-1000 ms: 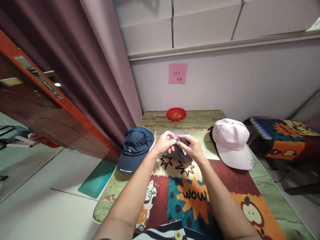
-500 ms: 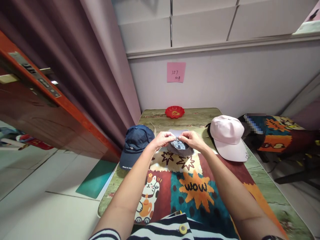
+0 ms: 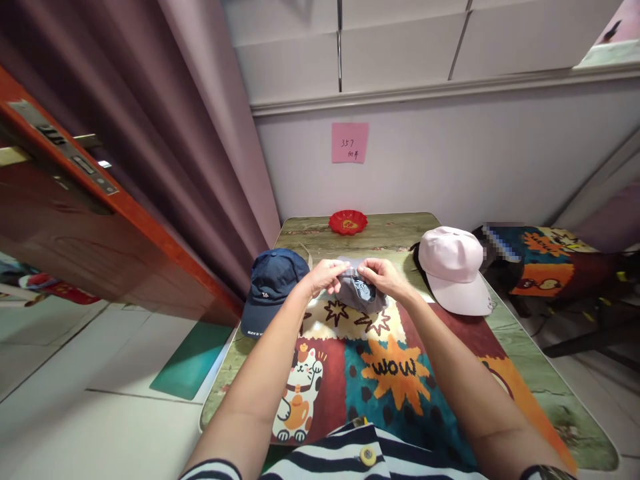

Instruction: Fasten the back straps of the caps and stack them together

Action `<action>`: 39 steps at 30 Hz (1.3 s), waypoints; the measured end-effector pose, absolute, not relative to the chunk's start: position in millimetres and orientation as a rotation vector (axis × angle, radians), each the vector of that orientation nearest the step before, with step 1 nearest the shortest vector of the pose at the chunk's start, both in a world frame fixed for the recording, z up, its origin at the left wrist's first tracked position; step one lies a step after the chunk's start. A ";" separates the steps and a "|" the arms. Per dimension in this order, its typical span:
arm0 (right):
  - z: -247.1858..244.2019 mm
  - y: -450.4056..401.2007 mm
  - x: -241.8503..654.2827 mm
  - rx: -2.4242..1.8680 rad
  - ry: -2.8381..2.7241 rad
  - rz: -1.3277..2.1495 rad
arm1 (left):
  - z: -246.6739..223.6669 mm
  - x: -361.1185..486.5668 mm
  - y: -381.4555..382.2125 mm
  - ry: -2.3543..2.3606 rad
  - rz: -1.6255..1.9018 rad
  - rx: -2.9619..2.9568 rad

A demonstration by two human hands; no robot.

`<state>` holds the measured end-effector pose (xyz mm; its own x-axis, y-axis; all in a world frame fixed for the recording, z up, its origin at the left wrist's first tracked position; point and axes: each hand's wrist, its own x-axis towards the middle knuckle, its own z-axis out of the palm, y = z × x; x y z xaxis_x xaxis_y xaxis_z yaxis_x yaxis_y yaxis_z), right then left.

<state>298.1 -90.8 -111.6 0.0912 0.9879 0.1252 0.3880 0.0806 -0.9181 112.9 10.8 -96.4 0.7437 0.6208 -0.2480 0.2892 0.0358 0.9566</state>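
Left hand (image 3: 324, 278) and right hand (image 3: 385, 277) slightly farther apart than a second ago, pinching gray cap (image 3: 350, 297) by strap (image 3: 355, 272); pink cap (image 3: 453, 267) at three o'clock. Probably light, soft; hold strap ends.

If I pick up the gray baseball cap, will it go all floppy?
The gray baseball cap would probably bend easily, because its crown looks like soft cloth. It's likely light too: the opening at its back shows a hollow inside. The left hand and right hand pinch it there.
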 end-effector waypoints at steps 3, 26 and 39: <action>-114.9 -89.6 296.5 -1.473 -1.436 0.798 | -96.8 114.9 14.8 0.778 0.278 1.579; -120.7 -82.5 294.1 -1.451 -1.392 0.915 | -94.5 108.5 24.0 0.722 0.375 1.720; -111.5 -90.4 297.6 -1.598 -1.551 0.756 | -97.7 123.1 16.3 0.734 0.375 1.969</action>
